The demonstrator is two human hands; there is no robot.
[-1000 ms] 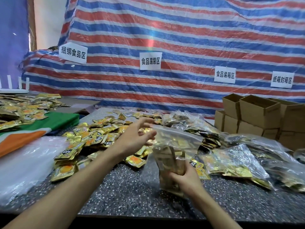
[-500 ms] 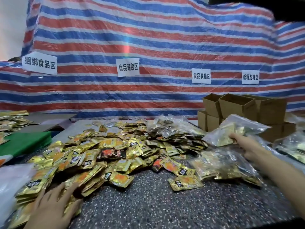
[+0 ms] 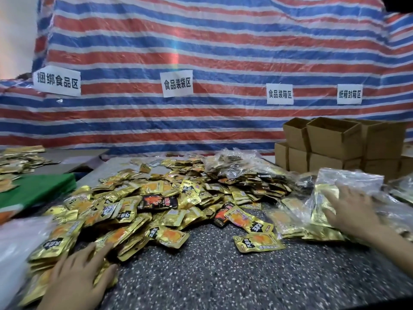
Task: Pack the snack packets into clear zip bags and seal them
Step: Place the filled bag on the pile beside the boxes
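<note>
Brown cardboard boxes (image 3: 335, 142) stand stacked before a striped tarp (image 3: 201, 52) bearing four white signs (image 3: 177, 83).

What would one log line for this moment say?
left hand: touches loose packets | right hand: rests on filled bag | seal: cannot tell | boxes: stacked behind

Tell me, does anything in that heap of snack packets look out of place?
Yes: the heap is nearly all gold packets, but a black packet with red print lies near its middle, and a second dark one sits at its front edge.
</note>
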